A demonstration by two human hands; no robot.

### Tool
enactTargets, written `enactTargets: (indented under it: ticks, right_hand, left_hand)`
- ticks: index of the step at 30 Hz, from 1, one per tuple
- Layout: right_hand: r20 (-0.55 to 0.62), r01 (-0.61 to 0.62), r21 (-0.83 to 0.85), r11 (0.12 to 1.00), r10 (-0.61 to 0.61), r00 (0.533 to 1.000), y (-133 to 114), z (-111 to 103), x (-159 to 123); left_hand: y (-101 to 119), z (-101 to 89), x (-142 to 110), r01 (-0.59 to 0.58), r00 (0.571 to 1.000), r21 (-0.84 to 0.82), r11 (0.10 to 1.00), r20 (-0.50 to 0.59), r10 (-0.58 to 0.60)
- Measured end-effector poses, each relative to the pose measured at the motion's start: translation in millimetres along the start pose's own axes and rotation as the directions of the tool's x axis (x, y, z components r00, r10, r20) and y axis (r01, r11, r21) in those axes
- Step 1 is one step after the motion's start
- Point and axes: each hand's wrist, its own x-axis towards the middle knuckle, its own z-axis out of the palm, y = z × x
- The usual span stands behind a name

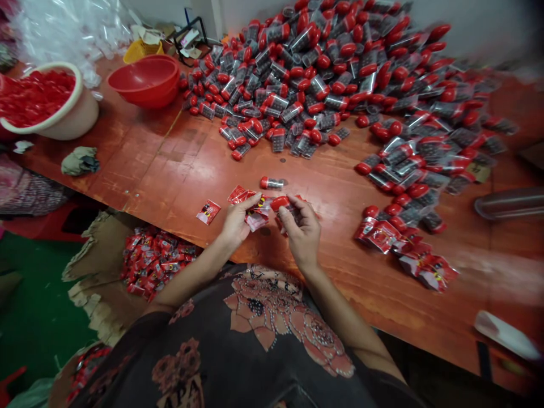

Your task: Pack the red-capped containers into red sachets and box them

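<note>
From the head camera, over an orange-brown wooden table [178,175]: the left hand [238,222] pinches a red printed packet [257,220]; the right hand [305,233] grips a red-capped tube [279,203] — both items sit between the hands, close together. Another clear tube [274,183] lies just beyond them — farther back, a large heap of similar tubes [317,88].

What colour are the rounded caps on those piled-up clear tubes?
The caps are glossy red, seen in the head view.
</note>
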Motion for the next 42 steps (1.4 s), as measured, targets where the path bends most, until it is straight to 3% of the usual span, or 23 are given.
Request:
enactTargets:
  ticks: [8, 12, 16, 19, 24, 35, 42]
  right_hand:
    - [0.096, -0.072, 0.047, 0.996, 0.067, 0.993, 1.4, 1.4, -0.9]
    - [0.131, -0.177, 0.131, 0.975, 0.160, 0.978, 0.4, 3.2, 1.2]
    - [0.105, -0.216, 0.197, 0.956, 0.198, 0.975, -2.5, 2.5, 3.1]
    - [0.150, -0.244, 0.223, 0.944, 0.214, 0.965, -4.6, 0.7, 2.9]
    - [0.197, -0.276, 0.283, 0.919, 0.226, 0.954, -6.3, -0.2, -2.0]
    - [0.159, -0.233, 0.243, 0.942, 0.198, 0.967, -9.1, 1.3, -7.9]
    - [0.200, -0.104, 0.097, 0.990, 0.083, 0.976, -6.9, -2.8, -5.1]
  left_hand:
    - [-3.0, -0.9, -2.1, -0.271, 0.962, 0.090, 0.958, 0.057, 0.267]
    - [0.4, 0.7, -6.0, -0.252, 0.966, 0.071, 0.965, 0.085, 0.246]
    - [2.3, 0.9, -13.4, -0.226, 0.959, 0.092, 0.970, 0.195, 0.205]
    - [0.5, -0.6, -16.1, -0.217, 0.953, 0.146, 0.965, 0.246, 0.177]
    - [-2.0, -2.5, -13.4, -0.302, 0.939, 0.101, 0.948, 0.205, 0.277]
    - [1.9, -6.1, -15.0, -0.279, 0.940, 0.167, 0.946, 0.250, 0.233]
    - [2.1, -12.7, -21.9, -0.273, 0.937, 0.272, 0.923, 0.294, 0.190]
